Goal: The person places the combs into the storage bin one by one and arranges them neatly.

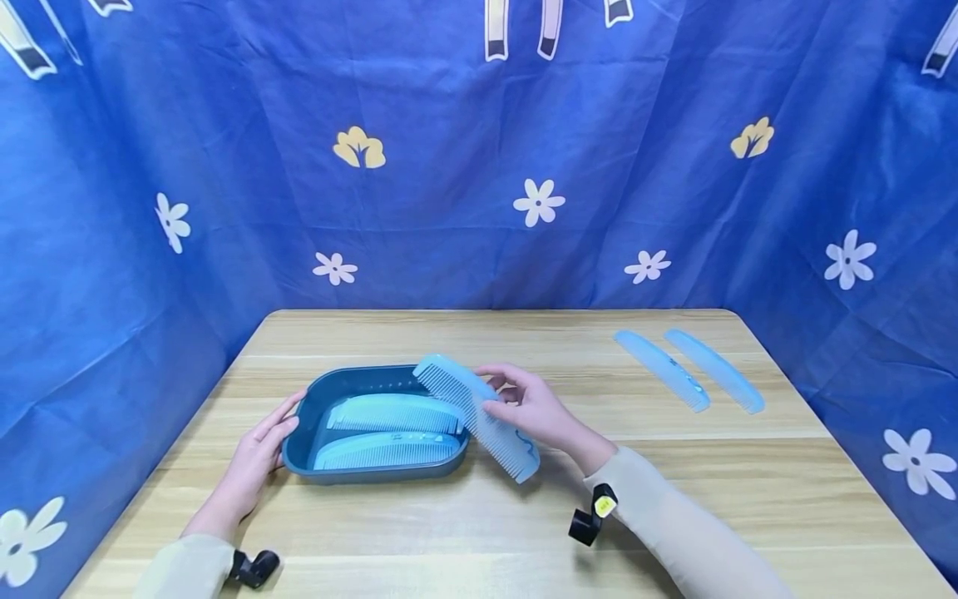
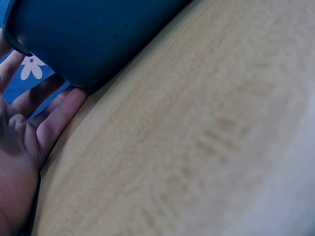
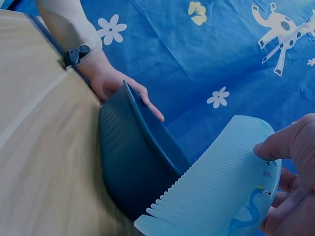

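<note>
Behind everything hangs a blue cloth backdrop (image 1: 464, 108) printed with flowers, around a wood-grain table (image 1: 449, 532). Left of the table's middle sits a dark teal, round-cornered tub (image 1: 374, 477), long sides roughly parallel to the table's far edge. Toward the table's far right corner lie two pale-blue curved combs (image 1: 662, 370), side by side and slanted. Inside the tub, two light-blue fine-toothed combs (image 1: 385, 451) lie lengthwise, and a translucent light-blue comb with a printed bird (image 1: 467, 408) is held above its right end. That comb's long axis slants across the tub's length: its far end is over the far right rim, its near end out over the table; whether it touches the rim I cannot tell. The key relation seems to be this slant, teeth toward the tub, back in the right hand (image 1: 535, 408), the nearer one, which pinches it. The left hand (image 1: 258, 453) grips the tub's left end
</note>
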`<state>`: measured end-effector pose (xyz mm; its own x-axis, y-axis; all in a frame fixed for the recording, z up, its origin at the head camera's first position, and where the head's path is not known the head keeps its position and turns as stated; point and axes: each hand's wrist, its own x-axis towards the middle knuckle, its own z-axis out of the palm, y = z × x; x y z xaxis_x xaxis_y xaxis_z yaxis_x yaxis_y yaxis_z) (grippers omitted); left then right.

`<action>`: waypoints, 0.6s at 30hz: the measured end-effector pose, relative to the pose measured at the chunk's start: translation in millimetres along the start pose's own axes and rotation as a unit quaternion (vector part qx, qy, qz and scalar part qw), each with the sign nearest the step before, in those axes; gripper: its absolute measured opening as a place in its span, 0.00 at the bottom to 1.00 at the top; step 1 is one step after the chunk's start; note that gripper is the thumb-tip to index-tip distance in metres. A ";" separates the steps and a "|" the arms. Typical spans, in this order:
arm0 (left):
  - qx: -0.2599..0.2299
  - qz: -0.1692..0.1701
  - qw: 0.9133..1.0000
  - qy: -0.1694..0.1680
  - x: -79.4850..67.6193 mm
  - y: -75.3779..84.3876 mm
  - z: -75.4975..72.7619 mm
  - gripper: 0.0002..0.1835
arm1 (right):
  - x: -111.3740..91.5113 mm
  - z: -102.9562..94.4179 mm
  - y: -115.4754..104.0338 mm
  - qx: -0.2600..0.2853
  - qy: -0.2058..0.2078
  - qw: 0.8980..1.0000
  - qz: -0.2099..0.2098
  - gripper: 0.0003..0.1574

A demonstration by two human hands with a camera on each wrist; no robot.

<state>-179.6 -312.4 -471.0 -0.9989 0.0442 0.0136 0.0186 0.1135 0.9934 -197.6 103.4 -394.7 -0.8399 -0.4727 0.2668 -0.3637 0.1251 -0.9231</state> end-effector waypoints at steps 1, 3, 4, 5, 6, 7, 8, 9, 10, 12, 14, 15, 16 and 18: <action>0.001 -0.001 1.000 0.001 0.5 -0.1 0.2 0.27 | 2.6 1.1 -0.1 0.001 -0.001 1.000 -0.004 0.26; 0.003 -0.002 1.000 0.001 1.1 -0.3 0.7 0.28 | 7.2 3.3 -1.6 0.001 0.000 1.000 -0.012 0.26; 0.004 -0.002 1.000 0.002 1.5 -0.2 1.0 0.28 | 9.4 4.2 -2.6 0.000 0.000 1.000 -0.015 0.26; 0.005 -0.002 1.000 0.002 1.7 -0.1 1.4 0.28 | 11.3 5.2 -3.9 -0.001 0.000 1.000 -0.016 0.26; 0.005 -0.001 1.000 0.002 2.0 0.0 1.9 0.27 | 13.1 6.1 -5.4 -0.002 0.002 1.000 -0.017 0.26; 0.004 0.000 1.000 0.001 2.4 0.2 2.3 0.27 | 15.0 7.0 -6.4 -0.003 0.004 1.000 -0.018 0.27; 0.003 0.001 1.000 0.001 2.8 0.3 2.8 0.27 | 16.8 7.8 -8.3 -0.004 0.006 1.000 -0.017 0.27; 0.003 0.002 1.000 0.000 3.3 0.3 3.0 0.27 | 17.6 8.6 -13.6 -0.005 0.007 1.000 -0.017 0.26; 0.003 0.003 1.000 -0.001 4.1 0.2 2.8 0.27 | 18.6 9.5 -18.4 -0.007 0.007 1.000 -0.018 0.26; 0.002 0.003 1.000 -0.001 5.3 -0.3 2.2 0.27 | 20.8 11.6 -27.8 -0.013 0.008 1.000 -0.019 0.26; 0.004 0.004 1.000 -0.002 5.3 -0.6 1.4 0.27 | 23.7 14.8 -37.1 -0.014 0.008 1.000 -0.024 0.26; 0.007 0.005 1.000 -0.002 4.8 -1.0 0.8 0.27 | 25.2 17.0 -41.4 -0.013 0.008 0.999 -0.029 0.26; 0.008 0.004 1.000 -0.001 4.4 -1.3 0.1 0.27 | 27.7 19.3 -42.4 -0.012 0.009 0.999 -0.033 0.26; 0.014 0.004 1.000 0.000 2.7 -0.8 -0.5 0.27 | 32.1 23.9 -45.4 -0.006 0.013 0.999 -0.039 0.26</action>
<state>-182.3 -312.8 -471.7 -0.9988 0.0444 0.0211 0.0272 0.1414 0.9896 -198.3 61.6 -350.8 -0.8182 -0.4593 0.3457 -0.4342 0.0996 -0.8953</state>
